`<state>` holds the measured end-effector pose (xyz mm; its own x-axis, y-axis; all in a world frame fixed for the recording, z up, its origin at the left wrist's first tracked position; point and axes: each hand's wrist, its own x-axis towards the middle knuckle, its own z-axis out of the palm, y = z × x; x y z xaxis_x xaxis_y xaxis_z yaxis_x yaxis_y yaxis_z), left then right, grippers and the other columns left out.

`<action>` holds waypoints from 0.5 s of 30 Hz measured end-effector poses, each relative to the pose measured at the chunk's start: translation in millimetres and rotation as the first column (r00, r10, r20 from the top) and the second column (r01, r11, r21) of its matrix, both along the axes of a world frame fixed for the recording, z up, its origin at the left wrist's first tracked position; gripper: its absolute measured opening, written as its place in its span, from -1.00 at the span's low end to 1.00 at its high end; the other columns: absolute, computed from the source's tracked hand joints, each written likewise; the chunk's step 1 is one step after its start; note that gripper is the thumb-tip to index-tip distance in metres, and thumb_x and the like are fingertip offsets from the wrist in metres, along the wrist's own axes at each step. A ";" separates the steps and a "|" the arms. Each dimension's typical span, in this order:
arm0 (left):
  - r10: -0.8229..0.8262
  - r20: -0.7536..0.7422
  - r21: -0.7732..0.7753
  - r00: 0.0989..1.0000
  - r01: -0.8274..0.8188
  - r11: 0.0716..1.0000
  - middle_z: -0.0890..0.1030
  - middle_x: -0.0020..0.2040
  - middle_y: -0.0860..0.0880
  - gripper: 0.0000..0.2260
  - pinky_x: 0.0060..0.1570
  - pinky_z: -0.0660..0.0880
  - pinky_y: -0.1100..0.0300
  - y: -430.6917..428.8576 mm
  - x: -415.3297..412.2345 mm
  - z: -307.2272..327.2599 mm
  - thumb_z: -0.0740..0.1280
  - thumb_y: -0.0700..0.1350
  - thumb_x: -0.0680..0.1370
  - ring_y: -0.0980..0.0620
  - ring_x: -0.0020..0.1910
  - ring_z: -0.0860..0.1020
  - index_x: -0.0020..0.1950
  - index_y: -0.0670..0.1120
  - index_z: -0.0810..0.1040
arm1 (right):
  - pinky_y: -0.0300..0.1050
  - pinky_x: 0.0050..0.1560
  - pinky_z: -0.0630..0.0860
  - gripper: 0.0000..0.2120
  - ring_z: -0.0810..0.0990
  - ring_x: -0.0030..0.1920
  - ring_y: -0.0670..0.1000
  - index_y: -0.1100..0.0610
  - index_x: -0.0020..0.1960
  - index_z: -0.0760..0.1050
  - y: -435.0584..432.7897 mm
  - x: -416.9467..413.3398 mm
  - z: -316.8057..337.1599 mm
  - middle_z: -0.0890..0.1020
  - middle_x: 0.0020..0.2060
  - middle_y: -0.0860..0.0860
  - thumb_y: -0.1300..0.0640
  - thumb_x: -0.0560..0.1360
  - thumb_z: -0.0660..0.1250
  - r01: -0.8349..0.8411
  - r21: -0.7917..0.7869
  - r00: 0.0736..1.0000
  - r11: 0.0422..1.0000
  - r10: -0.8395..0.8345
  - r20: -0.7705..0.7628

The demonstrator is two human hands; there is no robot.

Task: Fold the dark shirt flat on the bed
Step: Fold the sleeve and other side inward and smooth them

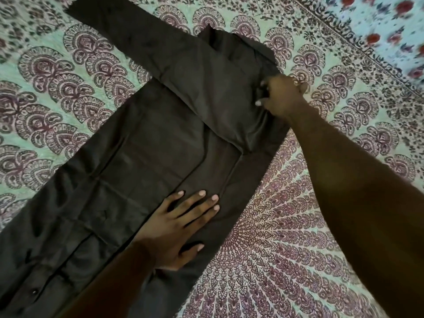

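The dark shirt (142, 157) lies spread on the bed, its body running from the lower left up toward the collar at the upper middle. One sleeve stretches to the upper left. The right side panel is folded inward over the body. My left hand (181, 223) rests flat on the folded part near the lower middle, fingers spread. My right hand (281, 97) is closed on the fabric at the right shoulder, just below the collar. Buttons show on the placket at the bottom left.
The bed is covered by a pale green sheet (309, 226) with maroon paisley print. A light blue floral cloth (378, 31) lies at the upper right corner.
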<state>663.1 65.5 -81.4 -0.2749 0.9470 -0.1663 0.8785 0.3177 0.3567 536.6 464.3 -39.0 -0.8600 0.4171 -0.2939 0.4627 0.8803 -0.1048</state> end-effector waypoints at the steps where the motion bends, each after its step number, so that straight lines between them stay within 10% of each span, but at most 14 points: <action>1: 0.000 0.002 0.006 1.000 0.000 1.000 0.03 0.73 0.05 -0.22 0.56 0.21 -0.17 0.5 0.0 0.2 0.25 0.27 0.57 0.00 0.70 0.06 0.72 0.04 0.08 | 0.32 0.44 0.33 -0.45 0.52 0.35 0.25 0.07 0.32 0.52 -1.0 -7.1 0.9 0.61 0.22 0.17 -0.05 0.41 0.59 0.035 -0.020 0.998 0.999 -0.034 0.046; 4: -0.002 0.013 0.008 1.000 0.002 1.000 0.04 0.73 0.05 -0.22 0.55 0.23 -0.18 -0.5 -0.6 -0.4 0.25 0.26 0.57 0.00 0.70 0.06 0.72 0.03 0.09 | 0.26 0.45 0.30 -0.53 0.51 0.37 0.23 0.04 0.21 0.58 -2.0 -18.6 6.3 0.62 0.19 0.16 0.09 0.36 0.65 0.050 -0.043 0.998 0.998 -0.048 0.051; 10: 0.013 0.025 0.014 1.000 -0.013 1.000 0.07 0.73 0.05 -0.21 0.52 0.29 -0.20 0.1 -0.2 0.0 0.29 0.25 0.54 0.00 0.69 0.10 0.71 0.03 0.14 | -0.09 0.11 0.12 -0.84 0.44 0.29 0.21 0.08 0.08 0.69 -29.4 3.4 8.5 0.53 0.15 0.12 0.20 0.51 0.45 -0.080 -0.052 0.913 0.995 0.053 -0.405; 15: 0.010 0.024 0.003 1.000 -0.010 1.000 0.07 0.73 0.05 -0.20 0.53 0.28 -0.20 0.5 -0.3 0.1 0.30 0.25 0.53 0.00 0.70 0.10 0.71 0.03 0.13 | -0.04 0.05 0.47 -0.84 0.56 -0.02 0.21 0.24 -0.02 0.67 -25.2 6.4 -13.5 0.52 -0.01 0.23 0.16 0.53 0.37 -0.127 -0.042 0.903 0.991 0.098 -0.419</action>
<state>662.9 66.0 -81.3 -0.2808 0.9445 -0.1702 0.8666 0.3258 0.3781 543.0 439.1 -52.5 -0.9502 0.3023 0.0760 0.2628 0.9080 -0.3262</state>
